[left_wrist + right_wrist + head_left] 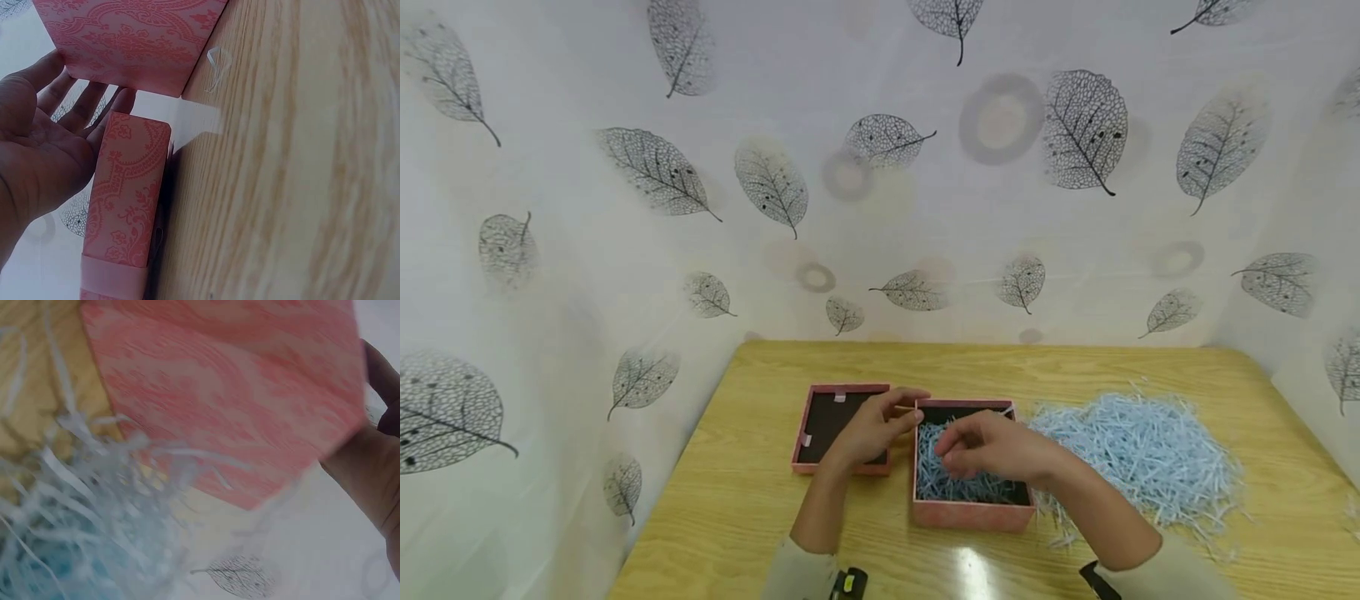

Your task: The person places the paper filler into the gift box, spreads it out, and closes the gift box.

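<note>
A pink patterned box (pixel 973 515) with a dark inside stands on the table, shredded blue paper (pixel 934 475) spread in it. My left hand (pixel 880 427) is at the box's left wall, fingers loosely spread and fingertips right at its edge. In the left wrist view, that hand (pixel 44 144) reaches between the box (pixel 134 40) and the lid (pixel 128 181). Over the paper inside the box is my right hand (pixel 988 446), fingers loosely bent, with nothing seen between them. The right wrist view has the box wall (pixel 231 394) hiding those fingertips.
Left of the box, the lid lies with its dark inner side (pixel 831 425) up. A heap of shredded pale-blue paper (pixel 1138 458) spreads over the wooden table (pixel 715 517) to the right. A leaf-printed curtain (pixel 925 217) surrounds the table's back and sides.
</note>
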Available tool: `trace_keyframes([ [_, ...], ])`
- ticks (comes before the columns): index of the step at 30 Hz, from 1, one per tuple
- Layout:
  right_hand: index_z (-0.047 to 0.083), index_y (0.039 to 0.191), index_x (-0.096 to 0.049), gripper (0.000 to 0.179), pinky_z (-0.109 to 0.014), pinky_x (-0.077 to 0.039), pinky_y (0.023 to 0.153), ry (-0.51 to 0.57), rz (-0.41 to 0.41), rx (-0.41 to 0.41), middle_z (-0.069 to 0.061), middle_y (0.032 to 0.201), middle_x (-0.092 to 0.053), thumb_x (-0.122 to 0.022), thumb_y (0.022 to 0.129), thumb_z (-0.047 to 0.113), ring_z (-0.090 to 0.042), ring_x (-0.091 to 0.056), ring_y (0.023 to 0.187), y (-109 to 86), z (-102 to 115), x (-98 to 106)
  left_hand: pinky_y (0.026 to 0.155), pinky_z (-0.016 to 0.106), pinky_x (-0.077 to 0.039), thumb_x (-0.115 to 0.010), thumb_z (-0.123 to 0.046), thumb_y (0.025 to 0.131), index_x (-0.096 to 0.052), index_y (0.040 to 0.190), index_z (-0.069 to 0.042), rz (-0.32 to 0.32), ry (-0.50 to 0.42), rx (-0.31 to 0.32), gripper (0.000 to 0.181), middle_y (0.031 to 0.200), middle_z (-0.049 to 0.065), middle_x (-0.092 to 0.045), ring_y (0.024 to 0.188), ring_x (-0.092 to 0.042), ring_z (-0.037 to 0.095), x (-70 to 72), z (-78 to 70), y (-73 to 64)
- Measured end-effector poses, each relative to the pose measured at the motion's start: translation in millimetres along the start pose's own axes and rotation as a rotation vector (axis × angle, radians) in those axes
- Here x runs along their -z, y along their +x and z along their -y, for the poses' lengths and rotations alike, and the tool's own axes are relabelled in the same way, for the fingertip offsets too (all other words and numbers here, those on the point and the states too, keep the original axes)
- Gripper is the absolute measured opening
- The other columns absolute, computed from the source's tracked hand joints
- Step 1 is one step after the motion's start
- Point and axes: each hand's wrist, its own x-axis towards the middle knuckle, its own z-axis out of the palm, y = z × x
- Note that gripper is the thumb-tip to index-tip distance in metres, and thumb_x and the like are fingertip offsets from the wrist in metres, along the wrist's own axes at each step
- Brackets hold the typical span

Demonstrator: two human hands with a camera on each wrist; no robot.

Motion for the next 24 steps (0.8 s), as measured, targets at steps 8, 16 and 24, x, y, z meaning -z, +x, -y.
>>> trace_keyframes([
  [8, -0.006, 0.114, -0.074, 0.024, -0.037, -0.056, 0.076, -0.087, -0.051, -0.076, -0.009, 0.098, -0.073, -0.067, 0.094, 0.004, -0.019, -0.065, 0.083, 30.5, -26, -12, 0.101, 0.044, -0.056, -0.063, -0.026, 0.109, -0.066, 0.143, -0.021, 0.003, -0.005, 0.000, 0.035, 0.138, 0.005, -0.066, 0.122, -0.065, 0.025, 0.5, -1.9, -0.8],
  [16, -0.007, 0.111, -0.074, 0.023, -0.034, -0.054, 0.072, -0.185, -0.083, -0.068, -0.010, 0.099, -0.073, -0.069, 0.090, 0.000, -0.018, -0.063, 0.083, 39.4, -30, -16, 0.100, 0.044, -0.057, -0.062, -0.025, 0.109, -0.065, 0.145, -0.017, -0.001, -0.019, 0.004, 0.036, 0.137, 0.006, -0.065, 0.122, -0.065, 0.025, 2.2, -2.3, -3.2],
  [24, -0.011, 0.136, -0.059, 0.039, -0.048, -0.056, 0.102, 0.053, -0.136, 0.010, -0.022, 0.125, -0.069, -0.065, 0.105, 0.012, -0.034, -0.069, 0.115, -8.9, 3, 14, 0.103, 0.045, -0.056, -0.063, -0.027, 0.109, -0.064, 0.146, -0.018, 0.019, -0.041, 0.003, 0.038, 0.137, 0.007, -0.065, 0.121, -0.066, 0.025, -0.7, -2.8, -2.9],
])
